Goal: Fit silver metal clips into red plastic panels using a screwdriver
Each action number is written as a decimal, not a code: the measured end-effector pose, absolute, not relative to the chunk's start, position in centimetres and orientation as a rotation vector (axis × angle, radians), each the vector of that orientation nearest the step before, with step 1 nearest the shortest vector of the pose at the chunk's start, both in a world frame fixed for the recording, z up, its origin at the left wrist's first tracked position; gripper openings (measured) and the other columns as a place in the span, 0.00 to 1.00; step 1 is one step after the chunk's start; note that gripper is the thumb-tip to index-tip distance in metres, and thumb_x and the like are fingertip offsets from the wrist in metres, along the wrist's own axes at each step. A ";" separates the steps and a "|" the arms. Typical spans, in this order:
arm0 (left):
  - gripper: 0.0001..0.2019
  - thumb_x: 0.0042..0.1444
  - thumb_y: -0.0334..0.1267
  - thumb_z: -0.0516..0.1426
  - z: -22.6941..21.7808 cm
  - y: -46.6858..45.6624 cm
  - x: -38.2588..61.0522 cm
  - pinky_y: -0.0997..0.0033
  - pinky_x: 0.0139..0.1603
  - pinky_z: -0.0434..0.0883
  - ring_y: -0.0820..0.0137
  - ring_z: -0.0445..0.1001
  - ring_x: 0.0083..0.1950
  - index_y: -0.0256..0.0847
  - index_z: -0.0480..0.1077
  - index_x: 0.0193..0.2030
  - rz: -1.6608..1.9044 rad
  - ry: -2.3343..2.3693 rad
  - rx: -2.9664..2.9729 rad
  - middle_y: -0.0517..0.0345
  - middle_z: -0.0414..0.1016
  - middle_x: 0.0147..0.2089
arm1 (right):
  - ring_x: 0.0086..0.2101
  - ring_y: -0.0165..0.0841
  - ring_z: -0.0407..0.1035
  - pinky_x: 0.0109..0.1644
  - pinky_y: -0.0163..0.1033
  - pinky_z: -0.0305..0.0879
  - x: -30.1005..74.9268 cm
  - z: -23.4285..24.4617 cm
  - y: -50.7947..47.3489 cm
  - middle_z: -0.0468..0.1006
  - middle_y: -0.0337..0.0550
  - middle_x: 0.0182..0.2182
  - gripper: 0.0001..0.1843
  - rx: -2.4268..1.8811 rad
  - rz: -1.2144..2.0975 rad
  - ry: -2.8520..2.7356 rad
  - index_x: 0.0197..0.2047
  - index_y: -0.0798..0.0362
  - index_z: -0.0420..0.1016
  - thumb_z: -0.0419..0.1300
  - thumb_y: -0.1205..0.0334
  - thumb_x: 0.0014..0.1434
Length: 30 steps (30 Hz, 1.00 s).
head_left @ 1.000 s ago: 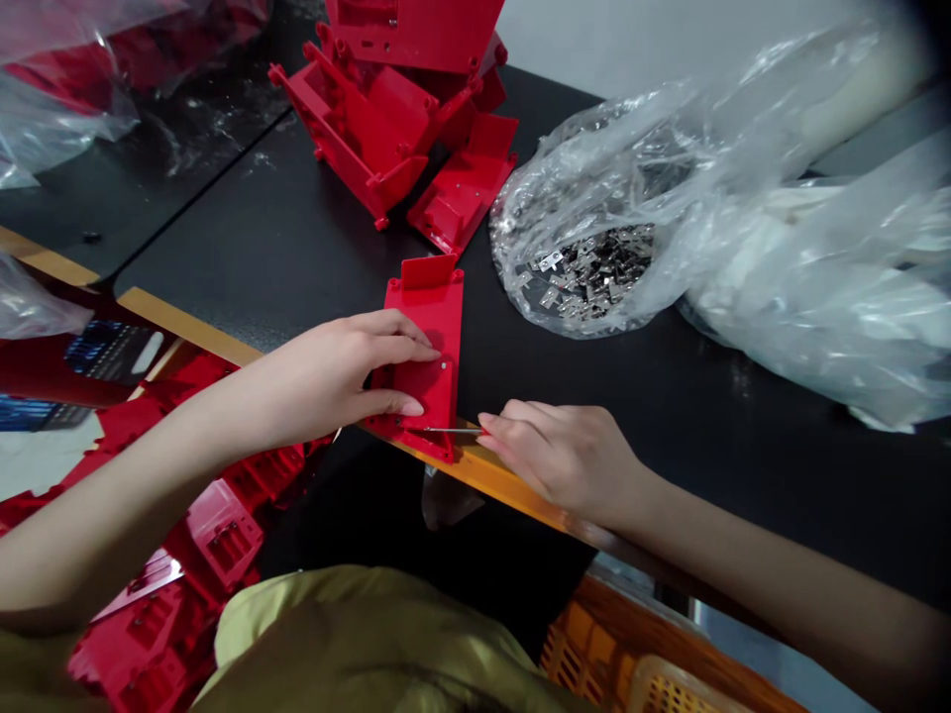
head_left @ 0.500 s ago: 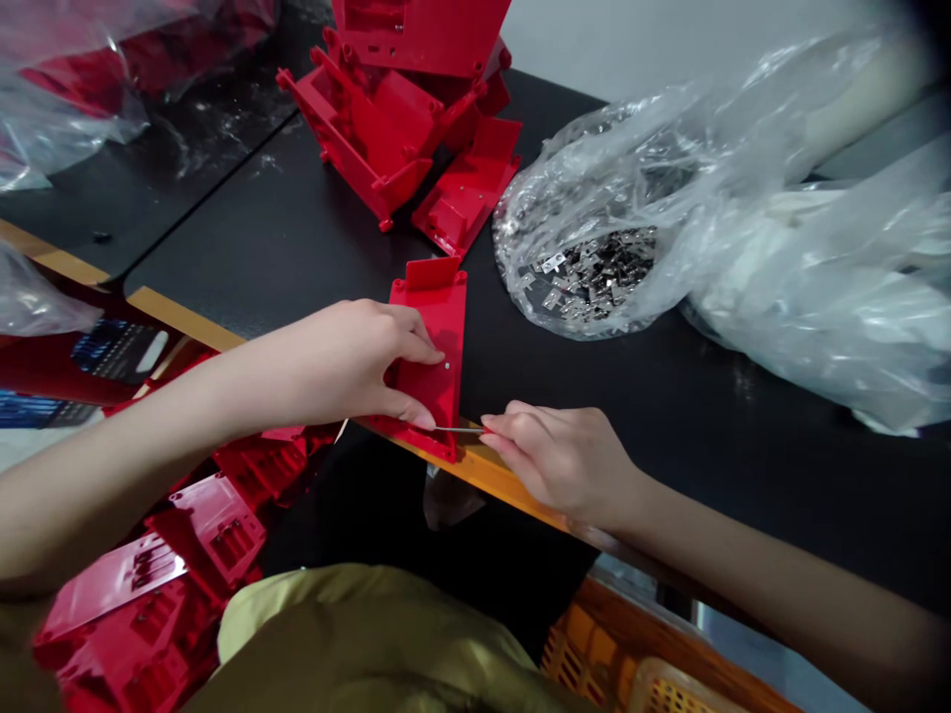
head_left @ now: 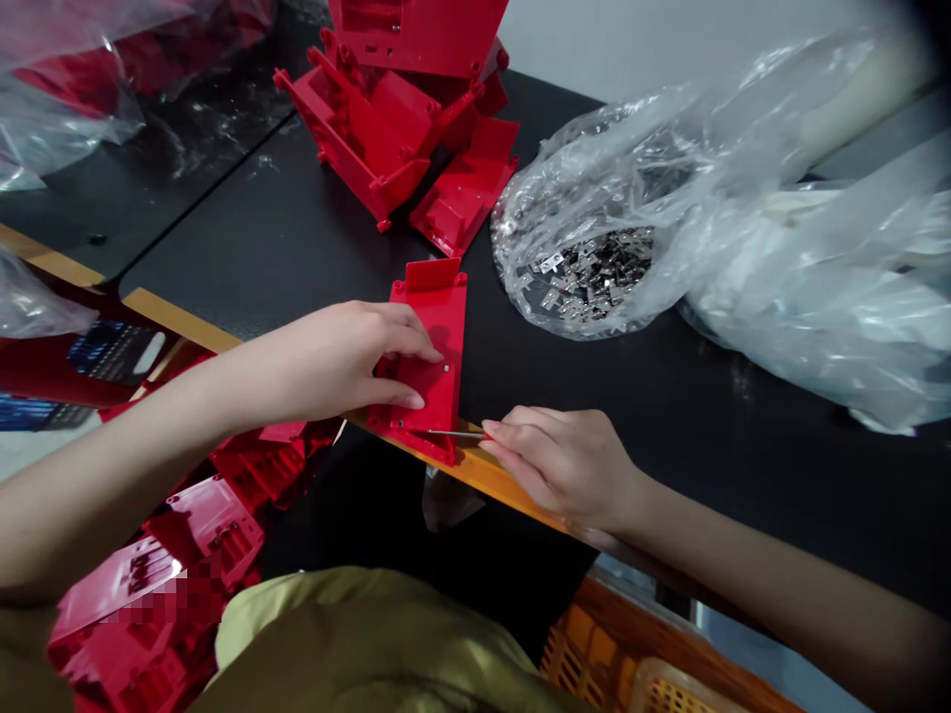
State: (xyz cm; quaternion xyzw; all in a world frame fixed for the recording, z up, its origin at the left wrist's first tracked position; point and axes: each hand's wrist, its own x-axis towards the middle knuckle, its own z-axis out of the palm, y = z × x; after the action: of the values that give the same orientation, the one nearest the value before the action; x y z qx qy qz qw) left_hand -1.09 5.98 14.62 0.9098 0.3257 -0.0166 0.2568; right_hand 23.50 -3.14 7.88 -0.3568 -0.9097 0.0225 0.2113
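A red plastic housing part [head_left: 435,327] lies at the table's front edge, its near end over the wooden edging. My left hand [head_left: 364,356] rests on its left side, with thumb and forefinger stretched out and apart on the red surface. The other fingers are partly hidden. My right hand [head_left: 554,456] pinches a thin red-handled screwdriver [head_left: 457,434], most of whose handle is hidden in the fingers. Its metal shaft points left across the near end of the part. What the tip touches is too small to tell.
Red housings [head_left: 371,129] are piled behind. At right, a clear plastic bag [head_left: 616,168] holds small metal plates [head_left: 594,277], beside another bag [head_left: 832,297]. More red parts [head_left: 200,535] lie below the table edge at left. An orange basket [head_left: 580,654] stands at lower right.
My left thumb has moved left and up, away from the screwdriver's tip, baring the near end of the red part. My right hand and the screwdriver have barely moved.
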 end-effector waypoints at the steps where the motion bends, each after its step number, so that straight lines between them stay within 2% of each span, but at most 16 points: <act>1: 0.14 0.57 0.40 0.60 14.6 6.0 -1.1 0.72 0.50 0.67 0.68 0.75 0.49 0.44 0.74 0.51 -0.046 0.889 2.466 0.57 0.76 0.52 | 0.25 0.25 0.73 0.25 0.33 0.55 23.5 7.9 -3.2 0.79 0.36 0.26 0.10 -0.992 0.052 -2.531 0.37 0.55 0.74 0.54 0.63 0.67; 9: 0.13 0.57 0.39 0.62 14.9 5.8 -0.9 0.70 0.47 0.67 0.66 0.76 0.48 0.46 0.76 0.49 -0.082 0.919 2.486 0.56 0.76 0.52 | 0.24 0.25 0.74 0.23 0.33 0.55 23.1 8.2 -3.4 0.78 0.38 0.24 0.14 -1.039 0.041 -2.511 0.33 0.57 0.71 0.50 0.66 0.69; 11: 0.14 0.57 0.44 0.62 14.9 5.8 -0.8 0.69 0.46 0.67 0.65 0.76 0.46 0.46 0.76 0.49 -0.087 0.921 2.501 0.55 0.76 0.51 | 0.23 0.25 0.73 0.23 0.33 0.55 23.1 8.2 -3.4 0.77 0.37 0.23 0.15 -1.042 0.050 -2.506 0.31 0.56 0.70 0.49 0.66 0.69; 15: 0.23 0.50 0.57 0.64 15.0 5.6 -0.3 0.68 0.42 0.67 0.62 0.77 0.43 0.43 0.77 0.46 -0.073 0.960 2.548 0.54 0.78 0.48 | 0.21 0.24 0.70 0.22 0.33 0.53 23.0 8.2 -3.3 0.74 0.36 0.21 0.17 -1.059 0.045 -2.496 0.28 0.55 0.67 0.49 0.65 0.69; 18: 0.24 0.48 0.60 0.63 15.3 5.6 0.3 0.68 0.38 0.66 0.64 0.76 0.38 0.42 0.77 0.41 -0.112 0.983 2.591 0.56 0.78 0.42 | 0.20 0.25 0.69 0.22 0.34 0.52 22.9 8.3 -3.3 0.73 0.36 0.20 0.18 -1.089 0.082 -2.496 0.28 0.54 0.67 0.48 0.64 0.69; 21: 0.21 0.46 0.57 0.64 15.7 5.7 0.8 0.68 0.36 0.64 0.65 0.75 0.33 0.41 0.76 0.38 -0.195 0.992 2.658 0.56 0.78 0.38 | 0.21 0.26 0.70 0.22 0.34 0.53 22.8 8.5 -3.4 0.75 0.36 0.22 0.17 -1.121 0.153 -2.496 0.29 0.54 0.67 0.48 0.63 0.69; 26: 0.17 0.46 0.50 0.65 15.2 5.7 1.5 0.67 0.34 0.64 0.64 0.75 0.32 0.41 0.77 0.37 -0.178 0.942 2.706 0.56 0.79 0.36 | 0.20 0.28 0.71 0.21 0.33 0.54 22.8 8.8 -2.9 0.75 0.37 0.22 0.15 -1.170 0.246 -2.466 0.30 0.54 0.67 0.48 0.62 0.69; 29: 0.03 0.49 0.37 0.62 15.3 5.3 1.4 0.70 0.32 0.64 0.69 0.74 0.30 0.41 0.76 0.31 -0.170 0.915 2.588 0.59 0.78 0.32 | 0.22 0.28 0.73 0.24 0.32 0.58 23.3 9.2 -2.2 0.77 0.38 0.24 0.12 -1.228 0.394 -2.408 0.32 0.53 0.67 0.51 0.62 0.68; 30: 0.02 0.51 0.33 0.61 15.6 5.2 1.2 0.71 0.32 0.65 0.71 0.73 0.29 0.41 0.76 0.29 -0.151 0.922 2.558 0.60 0.78 0.31 | 0.24 0.29 0.74 0.25 0.31 0.60 23.5 9.4 -2.0 0.78 0.39 0.25 0.11 -1.238 0.442 -2.392 0.32 0.53 0.67 0.51 0.63 0.68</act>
State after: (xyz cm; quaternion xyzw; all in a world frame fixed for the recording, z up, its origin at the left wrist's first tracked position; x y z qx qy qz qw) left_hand 1.18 5.22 15.60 0.9189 0.3312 -0.0544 0.2075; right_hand 23.53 -2.05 9.37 -0.4440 -0.8578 0.1585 0.2046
